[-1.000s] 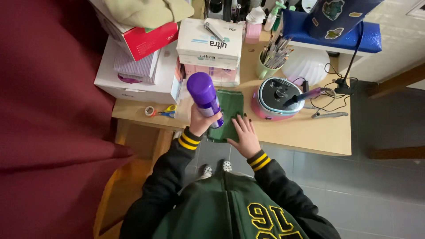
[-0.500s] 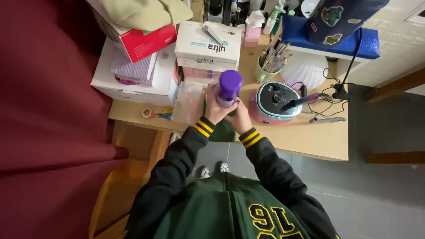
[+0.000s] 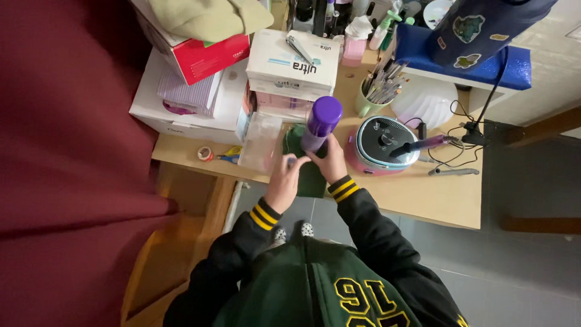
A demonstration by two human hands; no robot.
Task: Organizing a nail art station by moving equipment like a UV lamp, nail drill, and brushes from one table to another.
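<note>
Crowding a cluttered wooden desk (image 3: 423, 200) beside a maroon curtain (image 3: 66, 151), both hands (image 3: 315, 166) grip a purple bottle (image 3: 318, 124).

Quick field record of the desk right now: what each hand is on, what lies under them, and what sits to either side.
right hand: grips the purple-capped bottle, upright
left hand: low beside the bottle; contact unclear
under hands: dark green cloth on wooden desk
camera-left of bottle: clear plastic packet, tape roll
camera-right of bottle: round pink-and-grey device, cabled
behind: white boxes, green cup of tools
</note>
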